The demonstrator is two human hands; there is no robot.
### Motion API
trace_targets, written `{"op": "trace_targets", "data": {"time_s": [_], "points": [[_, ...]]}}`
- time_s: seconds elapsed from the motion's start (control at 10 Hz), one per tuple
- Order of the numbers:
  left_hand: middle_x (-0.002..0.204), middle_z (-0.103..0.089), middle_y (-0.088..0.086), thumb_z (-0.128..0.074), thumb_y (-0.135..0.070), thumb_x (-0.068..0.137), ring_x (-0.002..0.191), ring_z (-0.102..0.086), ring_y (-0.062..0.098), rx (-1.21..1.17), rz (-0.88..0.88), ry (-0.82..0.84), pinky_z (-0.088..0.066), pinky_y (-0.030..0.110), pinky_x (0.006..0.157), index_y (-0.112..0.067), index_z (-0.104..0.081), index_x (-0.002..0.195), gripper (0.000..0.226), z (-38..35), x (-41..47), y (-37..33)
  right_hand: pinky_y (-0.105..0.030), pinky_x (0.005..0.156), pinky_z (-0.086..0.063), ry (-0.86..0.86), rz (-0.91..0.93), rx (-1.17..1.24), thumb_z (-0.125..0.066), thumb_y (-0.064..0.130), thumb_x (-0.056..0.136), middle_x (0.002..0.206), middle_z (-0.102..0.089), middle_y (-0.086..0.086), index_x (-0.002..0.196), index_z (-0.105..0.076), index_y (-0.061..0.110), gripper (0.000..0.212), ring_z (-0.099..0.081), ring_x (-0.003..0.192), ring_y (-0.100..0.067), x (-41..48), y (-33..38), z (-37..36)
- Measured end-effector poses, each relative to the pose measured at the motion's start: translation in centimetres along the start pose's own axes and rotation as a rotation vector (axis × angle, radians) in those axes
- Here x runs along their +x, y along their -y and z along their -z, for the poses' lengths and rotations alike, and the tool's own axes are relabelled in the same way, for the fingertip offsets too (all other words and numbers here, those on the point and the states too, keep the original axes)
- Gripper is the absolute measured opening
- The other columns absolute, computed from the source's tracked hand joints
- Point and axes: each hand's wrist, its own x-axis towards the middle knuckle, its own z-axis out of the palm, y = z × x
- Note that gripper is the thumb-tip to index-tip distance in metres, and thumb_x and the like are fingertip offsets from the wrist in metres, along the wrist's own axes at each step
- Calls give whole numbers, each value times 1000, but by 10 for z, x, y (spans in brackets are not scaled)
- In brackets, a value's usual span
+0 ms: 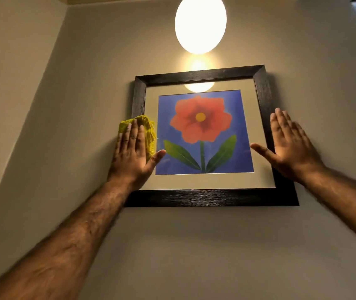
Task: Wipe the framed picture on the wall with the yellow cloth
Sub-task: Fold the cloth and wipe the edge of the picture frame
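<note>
left hand (132, 152) flat on yellow cloth (149, 131), lamp (200, 23) above

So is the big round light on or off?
On. The egg-shaped white ceiling lamp glows brightly and reflects in the black-framed flower picture's glass.

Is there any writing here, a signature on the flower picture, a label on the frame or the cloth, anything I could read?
None: no readable text shows anywhere.
Framed picture: only a red flower on blue, no signature or caption visible.
Dark frame: no label or plate.
Yellow cloth under the left hand: no tag visible.
Right hand, lamp and wall: no marks.
</note>
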Motion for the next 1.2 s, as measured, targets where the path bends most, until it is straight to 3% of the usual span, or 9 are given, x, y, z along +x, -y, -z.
{"op": "trace_targets", "data": {"time_s": [0.2, 0.5, 0.6, 0.7, 0.9, 1.2], "points": [[170, 16, 4, 0, -81, 86, 157, 17, 19, 4, 10, 32, 5, 42, 129, -14, 10, 160, 102, 4, -2, -2, -39, 129, -3, -47, 18, 75, -9, 93, 79, 172, 11, -5, 163, 3, 10, 118, 9, 160, -18, 7, 20, -14], [170, 15, -3, -12, -79, 92, 157, 16, 12, -22, -56, 46, 4, 35, 127, -19, 7, 161, 93, -15, -101, 7, -42, 129, -6, -117, 16, 87, -13, 90, 83, 173, 4, -10, 162, -3, 6, 116, 2, 160, -22, 8, 18, -26], [170, 15, -2, -8, -84, 88, 156, 16, 11, -56, -31, 34, 4, 36, 128, -18, 4, 162, 100, -11, -76, 7, -42, 129, -7, -135, 20, 63, -14, 89, 83, 172, 1, -13, 162, -5, 4, 116, -2, 160, -24, 8, 19, -26], [171, 11, -1, 1, -95, 72, 156, 15, 11, -165, 37, 44, 7, 35, 128, -16, 2, 162, 119, 6, 5, 5, -43, 129, -6, -145, 14, 44, -14, 89, 83, 172, 0, -15, 162, -6, 3, 117, -3, 160, -26, 8, 20, -26], [171, 11, -1, 2, -99, 62, 156, 15, 13, -184, 56, 113, 7, 38, 128, -16, 5, 161, 129, 30, 84, 6, -41, 129, -4, -147, 14, 52, -14, 89, 83, 172, 0, -12, 162, -6, 4, 116, -2, 160, -25, 10, 19, -26], [171, 13, -5, -2, -88, 82, 155, 17, 7, -105, -47, 129, -2, 36, 129, -20, 4, 162, 105, 6, -31, 27, -41, 129, -4, -144, 11, 60, -14, 89, 83, 173, -1, -12, 162, -7, 5, 115, -3, 160, -25, 10, 19, -25]]}}
